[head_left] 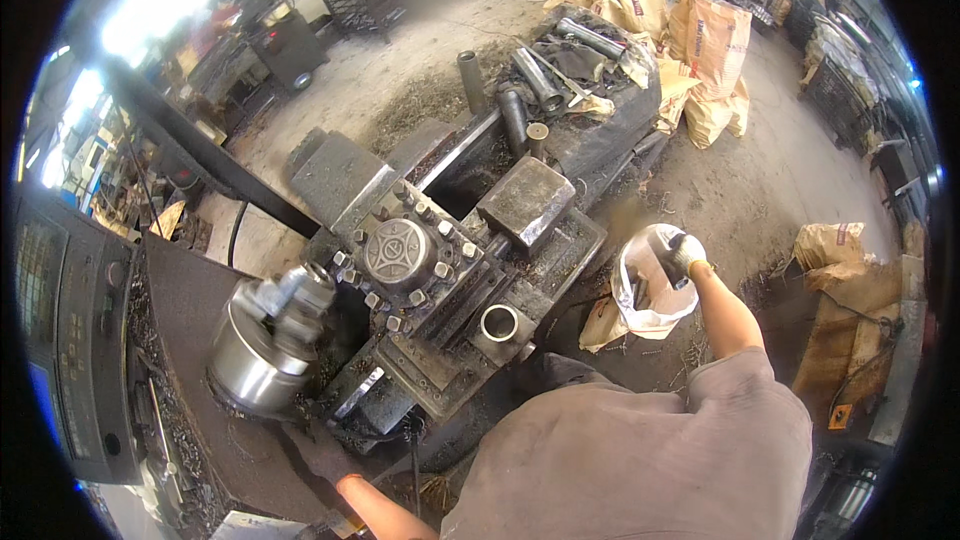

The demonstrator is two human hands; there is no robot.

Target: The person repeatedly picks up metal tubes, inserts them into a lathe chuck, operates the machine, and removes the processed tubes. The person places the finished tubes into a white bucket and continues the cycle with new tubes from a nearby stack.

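Note:
My right hand (688, 255), in a pale glove, reaches over the mouth of an open paper sack (655, 320) with a white lining. Its fingers are closed around a dark metal cylinder (672, 268), partly hidden by the hand and the sack's rim. My left hand (318, 455), in a dark glove, is low beside the lathe, below the chuck (255, 360); shadow hides its fingers. The chuck's jaws (295, 305) look smeared, as if turning. Right of them stands the square tool post (400, 252) with bolts around it. A short metal ring (498, 322) sits upright on the carriage.
Metal tubes (538, 80) and rags lie on the machine's far end. Several full paper sacks (715, 45) stand beyond it. The control panel (80, 340) rises at my left. Metal chips litter the floor, and cardboard (850, 330) lies at the right.

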